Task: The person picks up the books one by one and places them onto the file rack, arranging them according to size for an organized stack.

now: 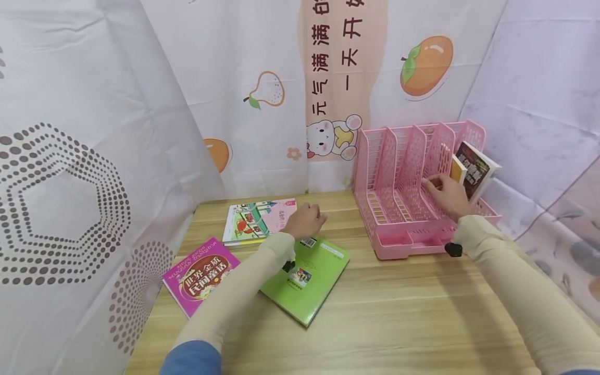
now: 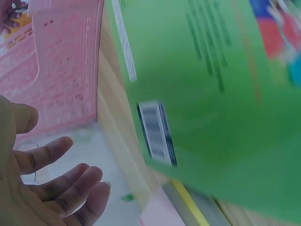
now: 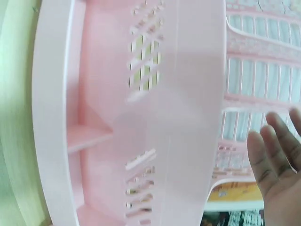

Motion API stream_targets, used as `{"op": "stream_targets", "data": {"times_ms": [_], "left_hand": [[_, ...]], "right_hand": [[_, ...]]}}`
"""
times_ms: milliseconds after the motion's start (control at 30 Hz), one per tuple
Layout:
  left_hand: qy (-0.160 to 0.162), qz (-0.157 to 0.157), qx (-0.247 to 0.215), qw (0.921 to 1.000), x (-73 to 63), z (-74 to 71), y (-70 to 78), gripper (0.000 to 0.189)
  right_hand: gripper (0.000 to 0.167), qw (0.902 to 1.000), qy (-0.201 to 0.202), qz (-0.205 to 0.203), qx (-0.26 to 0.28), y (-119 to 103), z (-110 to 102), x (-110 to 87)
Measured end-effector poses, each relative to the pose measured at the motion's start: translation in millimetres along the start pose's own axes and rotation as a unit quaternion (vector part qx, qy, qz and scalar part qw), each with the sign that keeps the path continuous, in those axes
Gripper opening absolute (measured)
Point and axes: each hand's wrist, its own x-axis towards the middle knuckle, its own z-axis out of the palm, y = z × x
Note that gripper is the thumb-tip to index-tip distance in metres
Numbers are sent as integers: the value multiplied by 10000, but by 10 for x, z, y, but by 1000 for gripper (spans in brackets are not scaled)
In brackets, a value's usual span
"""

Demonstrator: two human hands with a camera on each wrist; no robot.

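Observation:
My left hand point(image 1: 304, 221) hovers over the top end of a green book point(image 1: 311, 289) that lies back cover up on the table. Its fingers hang loosely curled and hold nothing, as the left wrist view shows beside the barcode point(image 2: 157, 134). At the pink file rack point(image 1: 394, 232), my right hand point(image 1: 447, 195) reaches into a right-hand compartment. Its fingers are fairly straight with nothing between them in the right wrist view. Just beside it, a thin yellow book point(image 1: 458, 170) and a dark-covered book point(image 1: 474, 167) stand tilted in the rack.
A purple book point(image 1: 206, 271) lies at the table's left edge. Behind it is a small stack of books with a pink picture cover point(image 1: 255, 221). The rack's other compartments stand left of my right hand, with small trays point(image 1: 394, 238) in front. Curtains point(image 1: 262, 156) hang around the table.

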Motion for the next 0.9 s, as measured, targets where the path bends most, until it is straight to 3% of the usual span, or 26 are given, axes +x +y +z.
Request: {"op": "stream_targets", "data": {"times_ms": [233, 533, 700, 900], "left_hand": [[73, -159, -366, 9992, -225, -105, -235, 44], [152, -217, -309, 9992, -410, -80, -498, 43], [174, -236, -408, 9987, -481, -91, -590, 34], [171, -200, -403, 9988, -533, -224, -634, 27]], "right_hand": [[71, 9990, -185, -59, 399, -150, 189, -39], [72, 9972, -367, -409, 500, -348, 379, -41], [67, 9958, -391, -710, 425, -483, 542, -40], [63, 9935, -382, -971, 463, -672, 722, -82]]}}
